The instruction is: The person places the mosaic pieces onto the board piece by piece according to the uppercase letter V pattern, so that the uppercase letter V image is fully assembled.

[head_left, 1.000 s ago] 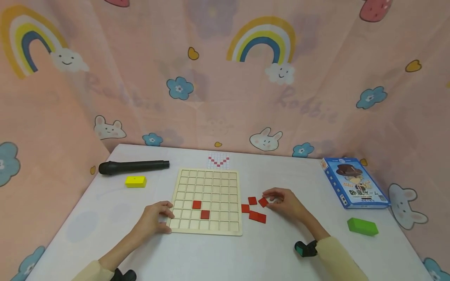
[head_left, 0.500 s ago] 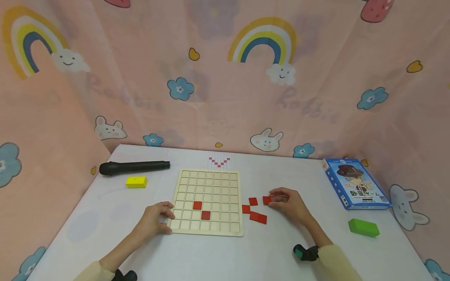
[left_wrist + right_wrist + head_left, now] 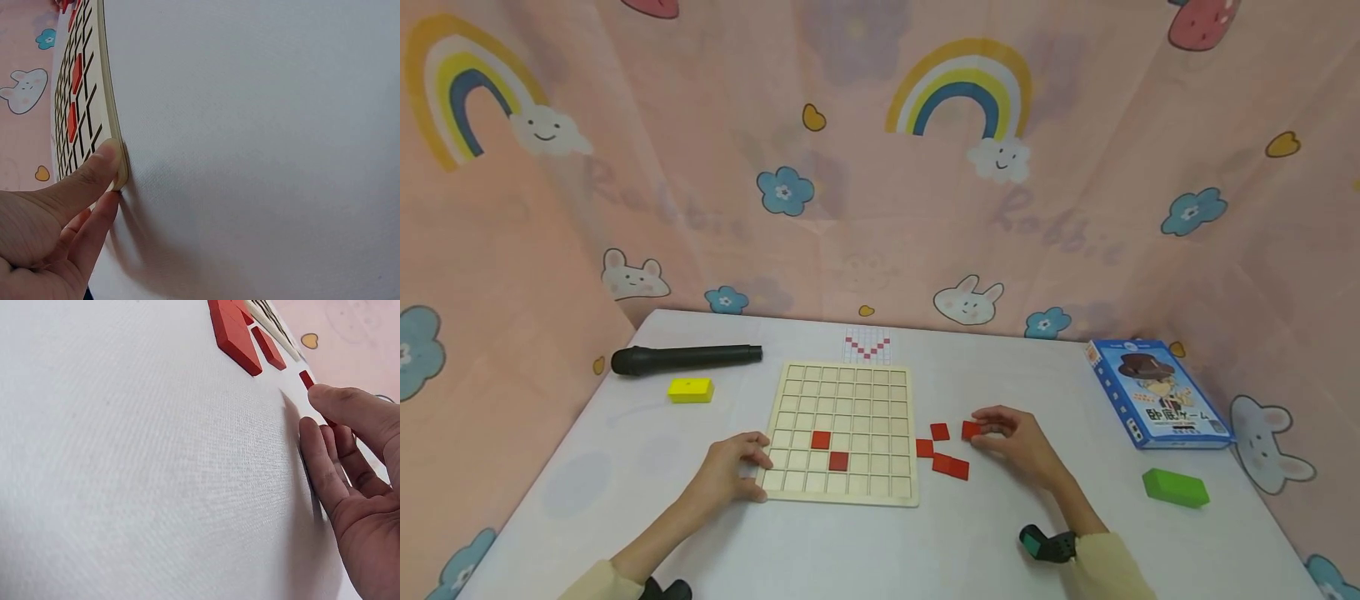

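A pale wooden grid board [image 3: 865,408] lies on the white table with two red square tiles [image 3: 821,440] set diagonally in its cells. My left hand [image 3: 730,471] grips the board's near left corner; in the left wrist view the thumb [image 3: 94,169] presses on the corner with fingers against its edge. Right of the board, my right hand [image 3: 1015,442] holds a red tile [image 3: 970,430] between thumb and fingers, at or just above the table. Several loose red tiles [image 3: 939,432] lie between that hand and the board; some of them touch.
Behind the board lies a small pattern card [image 3: 867,343] with a red V of squares. A black microphone [image 3: 685,358] and a yellow block [image 3: 690,390] are at the left. On the right are a blue game box [image 3: 1161,396] and a green block [image 3: 1176,487].
My right hand has moved slightly right, and the red tile at its fingertips has shifted right and turned straighter. The left hand and the board stay in place.
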Demonstrator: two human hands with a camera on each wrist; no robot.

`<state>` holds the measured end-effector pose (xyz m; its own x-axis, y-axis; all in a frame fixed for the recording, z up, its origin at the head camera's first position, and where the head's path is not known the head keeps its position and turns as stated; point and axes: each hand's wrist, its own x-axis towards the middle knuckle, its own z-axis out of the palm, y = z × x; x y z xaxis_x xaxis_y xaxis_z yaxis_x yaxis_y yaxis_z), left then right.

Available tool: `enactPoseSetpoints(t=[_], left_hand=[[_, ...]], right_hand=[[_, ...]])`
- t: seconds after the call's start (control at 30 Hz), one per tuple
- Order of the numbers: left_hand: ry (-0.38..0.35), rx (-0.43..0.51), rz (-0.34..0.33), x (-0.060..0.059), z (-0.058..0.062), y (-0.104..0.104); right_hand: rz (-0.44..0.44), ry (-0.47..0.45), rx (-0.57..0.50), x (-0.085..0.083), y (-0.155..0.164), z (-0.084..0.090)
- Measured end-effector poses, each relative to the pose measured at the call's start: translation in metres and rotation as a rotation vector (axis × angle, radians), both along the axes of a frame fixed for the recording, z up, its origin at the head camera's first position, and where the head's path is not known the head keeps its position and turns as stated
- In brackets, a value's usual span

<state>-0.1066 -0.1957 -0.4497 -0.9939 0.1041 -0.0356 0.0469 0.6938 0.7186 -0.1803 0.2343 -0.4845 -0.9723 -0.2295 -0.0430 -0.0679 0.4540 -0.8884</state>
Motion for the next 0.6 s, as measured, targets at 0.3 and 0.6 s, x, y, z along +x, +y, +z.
enactPoseSetpoints(t=[0.3,0.6], left_hand=[[-0.009,-0.004,-0.011,-0.0021,-0.0005,-0.0002],[-0.003,-0.007,-0.011,-0.0023,-0.0013,-0.0009]], right_hand=[[-0.054,-0.057,-0.032,0.0023,0.0067,-0.0011],[-0.073,-0.063,-0.021,0.0016,0.0062,-0.0068]])
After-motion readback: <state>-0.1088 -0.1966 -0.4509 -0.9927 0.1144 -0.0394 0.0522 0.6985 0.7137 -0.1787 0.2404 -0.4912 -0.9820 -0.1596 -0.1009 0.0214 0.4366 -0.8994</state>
